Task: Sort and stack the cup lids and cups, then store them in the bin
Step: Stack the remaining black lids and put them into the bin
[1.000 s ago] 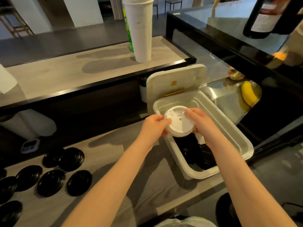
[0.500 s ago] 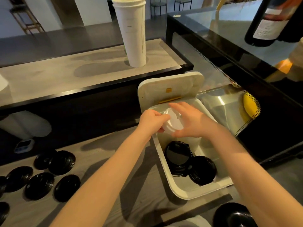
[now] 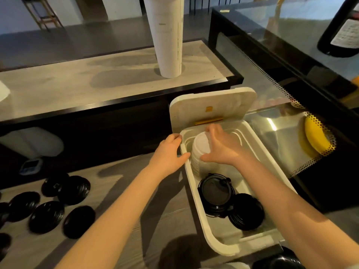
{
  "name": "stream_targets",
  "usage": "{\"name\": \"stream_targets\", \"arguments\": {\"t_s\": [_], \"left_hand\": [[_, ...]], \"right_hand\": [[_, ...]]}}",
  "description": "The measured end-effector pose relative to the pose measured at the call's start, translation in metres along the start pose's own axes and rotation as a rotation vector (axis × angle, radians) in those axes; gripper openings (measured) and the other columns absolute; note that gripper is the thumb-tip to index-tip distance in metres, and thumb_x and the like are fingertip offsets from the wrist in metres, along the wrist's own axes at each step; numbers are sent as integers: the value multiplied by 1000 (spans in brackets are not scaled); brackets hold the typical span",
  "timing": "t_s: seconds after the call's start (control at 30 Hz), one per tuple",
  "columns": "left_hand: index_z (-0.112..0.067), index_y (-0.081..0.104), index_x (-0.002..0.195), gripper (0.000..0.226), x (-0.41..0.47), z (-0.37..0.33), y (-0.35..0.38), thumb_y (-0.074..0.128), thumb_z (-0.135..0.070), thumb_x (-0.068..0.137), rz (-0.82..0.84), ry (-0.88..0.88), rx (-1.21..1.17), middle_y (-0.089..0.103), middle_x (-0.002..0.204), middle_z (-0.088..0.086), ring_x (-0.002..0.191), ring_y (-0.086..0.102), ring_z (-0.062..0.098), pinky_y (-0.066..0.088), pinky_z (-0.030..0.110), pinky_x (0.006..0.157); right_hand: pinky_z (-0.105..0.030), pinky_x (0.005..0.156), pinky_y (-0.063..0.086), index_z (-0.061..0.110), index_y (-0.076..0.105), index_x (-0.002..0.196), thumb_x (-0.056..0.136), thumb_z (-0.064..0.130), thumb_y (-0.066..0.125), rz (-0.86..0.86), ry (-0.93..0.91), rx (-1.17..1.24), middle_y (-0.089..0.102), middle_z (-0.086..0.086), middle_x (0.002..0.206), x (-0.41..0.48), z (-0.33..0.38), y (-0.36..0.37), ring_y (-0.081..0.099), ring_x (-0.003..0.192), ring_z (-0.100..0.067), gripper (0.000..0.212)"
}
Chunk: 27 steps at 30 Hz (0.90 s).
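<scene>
Far end of bin [image 3: 195,206], left side: stack of white lids [image 3: 199,152]. My right hand [image 3: 225,150] arches over it, thumb on the near side, fingers on the far side, holding the stack. The top lid's flat face is turned up toward me, with ribbed edges layered below it down the bin's left wall. Long axis is close to upright; the wide lens keeps me from judging any lean.

My left hand [image 3: 168,152] is at the bin's left rim, thumb lying across the rim, fingers curled against the outer wall, gripping it.

The bin's long axis runs from me away to the hinge. The bin lid [image 3: 210,103] is flipped up at the far end, with an orange square sticker [image 3: 209,109] and a yellow latch [image 3: 208,121]. No writing legible on either.

Near end of bin: two black lid stacks [image 3: 215,193], side by side, touching, flat faces up.

Counter, left: loose black lids [image 3: 74,188] lying flat, some overlapping.

Upper shelf [image 3: 77,88]: tall stack of white cups [image 3: 167,35], upright, mouth up. Faint print runs down its side, unreadable.

Right: glass case, a banana [image 3: 314,134] inside. On top stands a dark bottle [image 3: 343,33] with a pale label, its text too small to read.
</scene>
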<state>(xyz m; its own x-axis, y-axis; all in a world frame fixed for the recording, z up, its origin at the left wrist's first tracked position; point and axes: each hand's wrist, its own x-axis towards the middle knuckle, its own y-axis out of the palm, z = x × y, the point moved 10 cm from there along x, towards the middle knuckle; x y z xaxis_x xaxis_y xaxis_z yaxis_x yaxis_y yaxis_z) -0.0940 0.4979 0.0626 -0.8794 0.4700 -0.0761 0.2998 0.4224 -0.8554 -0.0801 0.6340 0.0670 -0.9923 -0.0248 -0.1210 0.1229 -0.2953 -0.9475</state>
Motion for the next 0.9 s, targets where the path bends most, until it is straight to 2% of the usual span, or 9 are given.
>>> {"name": "stream_targets", "arguments": {"t_s": [0.13,0.27,0.4,0.47,0.53,0.67,0.8,0.9], "left_hand": [[-15,33,145,65,-2,-1,-1,54,-42,90,16,28,94,31,149,0,134,32,23,33,40,109],[-17,32,145,68,-2,-2,-2,53,-48,89,56,42,166,29,150,-1,135,29,23,34,42,109],[-18,28,147,78,-1,-2,-3,55,-56,85,123,47,229,24,152,-3,137,26,22,33,41,109],[-18,26,148,84,0,-2,-2,56,-60,82,162,46,239,21,153,-3,137,24,21,33,42,110],[-18,23,149,90,-1,-2,-1,58,-63,79,195,40,241,18,154,-4,138,22,21,32,42,110],[-19,21,149,92,-1,-2,0,59,-63,78,204,35,257,17,154,-5,138,22,21,32,42,111],[-19,22,149,91,-2,-3,-2,59,-63,78,198,39,272,18,154,-4,138,23,21,33,42,110],[-19,21,150,92,-3,-4,-1,58,-63,78,204,37,270,17,155,-3,138,22,22,33,43,111]], "right_hand": [[-33,70,38,13,37,120,72,45,71,74,-13,-51,40,-5,120,5,5,14,52,101,-27,67],[-31,70,36,16,41,113,70,48,74,121,-1,1,40,-1,114,5,1,16,51,95,-24,63],[-32,82,41,16,40,130,74,54,70,244,-4,-76,40,0,132,4,-6,25,49,114,-23,74],[-34,90,42,17,36,136,80,51,65,265,-15,-92,39,0,140,2,-6,23,47,121,-23,72],[-36,92,44,21,32,138,80,49,65,249,-11,-65,44,-2,141,2,-6,17,49,121,-25,72],[-41,97,45,25,27,145,77,52,69,257,-24,-84,44,-4,143,0,4,24,47,125,-27,85],[-34,87,45,25,30,144,79,53,63,176,-44,-224,41,-6,139,-6,18,27,52,116,-26,78],[-35,90,43,26,26,146,80,56,61,160,-51,-204,32,-5,146,-11,16,24,49,121,-28,81]]}}
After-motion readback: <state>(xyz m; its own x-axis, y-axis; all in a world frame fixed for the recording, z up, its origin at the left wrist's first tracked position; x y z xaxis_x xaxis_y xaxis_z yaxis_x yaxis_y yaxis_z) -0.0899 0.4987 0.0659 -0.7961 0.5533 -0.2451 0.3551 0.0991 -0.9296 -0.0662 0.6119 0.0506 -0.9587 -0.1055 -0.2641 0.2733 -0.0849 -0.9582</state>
